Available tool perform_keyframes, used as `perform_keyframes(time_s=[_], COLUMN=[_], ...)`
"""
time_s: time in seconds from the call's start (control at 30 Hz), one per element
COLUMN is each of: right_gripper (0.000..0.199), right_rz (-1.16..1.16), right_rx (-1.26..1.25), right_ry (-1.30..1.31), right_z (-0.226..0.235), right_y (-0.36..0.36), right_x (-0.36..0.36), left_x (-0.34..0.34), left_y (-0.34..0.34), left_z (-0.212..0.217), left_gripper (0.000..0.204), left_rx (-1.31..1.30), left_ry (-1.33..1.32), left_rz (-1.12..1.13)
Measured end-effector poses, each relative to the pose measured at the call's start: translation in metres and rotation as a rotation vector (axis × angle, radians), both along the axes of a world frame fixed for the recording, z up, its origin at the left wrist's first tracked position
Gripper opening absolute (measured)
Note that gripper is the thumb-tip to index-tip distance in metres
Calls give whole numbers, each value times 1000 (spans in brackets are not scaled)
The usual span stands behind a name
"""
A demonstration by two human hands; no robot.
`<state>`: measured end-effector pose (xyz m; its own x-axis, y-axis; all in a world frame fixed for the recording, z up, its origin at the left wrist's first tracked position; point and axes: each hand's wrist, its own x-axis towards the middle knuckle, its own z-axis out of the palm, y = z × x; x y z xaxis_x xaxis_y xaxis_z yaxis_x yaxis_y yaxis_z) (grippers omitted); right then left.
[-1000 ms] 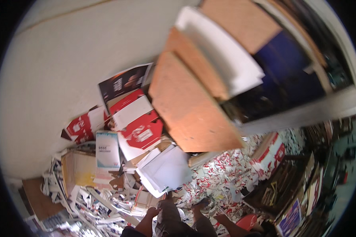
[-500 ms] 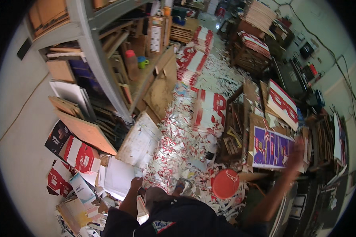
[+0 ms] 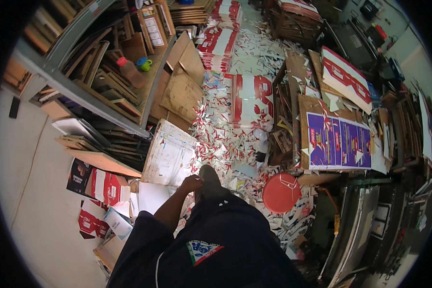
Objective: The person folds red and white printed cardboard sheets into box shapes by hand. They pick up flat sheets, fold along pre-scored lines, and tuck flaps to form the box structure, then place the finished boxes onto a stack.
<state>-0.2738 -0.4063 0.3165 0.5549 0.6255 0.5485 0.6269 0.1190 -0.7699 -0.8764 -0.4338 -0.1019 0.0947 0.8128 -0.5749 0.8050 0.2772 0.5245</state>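
My left hand (image 3: 192,183) hangs low beside my dark-trousered leg, over the edge of a scuffed white board (image 3: 170,152) that leans by the shelf. Its fingers are small and bunched in the picture, so whether they are curled closed cannot be made out. Nothing shows in that hand. A white sheet (image 3: 152,197) lies just left of my forearm. My right hand is out of sight. On the right, a bench carries a purple printed sheet (image 3: 340,141) with paper scraps on it, and a red-and-white printed panel (image 3: 345,77) rests behind it.
Paper offcuts (image 3: 221,139) litter the aisle floor. Red-and-white printed stacks (image 3: 252,102) stand along it. A round red stool (image 3: 281,193) is at right, before the machinery. A grey-framed shelf (image 3: 96,98) holds boards, a pink-capped bottle (image 3: 129,71) and a green mug (image 3: 143,64).
My view has shifted forward along the aisle. My right hand, earlier raised by the purple sheet, has left the picture. My left hand has moved from beside the white sheet to my leg.
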Motion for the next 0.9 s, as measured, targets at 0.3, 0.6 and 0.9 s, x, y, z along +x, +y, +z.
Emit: perform_keyframes(time_s=[0.3,0.6,0.9], right_gripper=[37,39,40], right_rz=[5,37,54], right_rx=[-23,-42,-53], right_ry=[-15,35,47], right_z=[-3,5,-1], right_y=[127,305,467], right_x=[-42,-134,-175], left_x=[-94,-224,-315], left_y=[83,236,357], left_z=[-19,54,16], left_gripper=[71,64,61], left_rx=[-301,-156,-295], left_ry=[145,75,293], left_rz=[64,365,294])
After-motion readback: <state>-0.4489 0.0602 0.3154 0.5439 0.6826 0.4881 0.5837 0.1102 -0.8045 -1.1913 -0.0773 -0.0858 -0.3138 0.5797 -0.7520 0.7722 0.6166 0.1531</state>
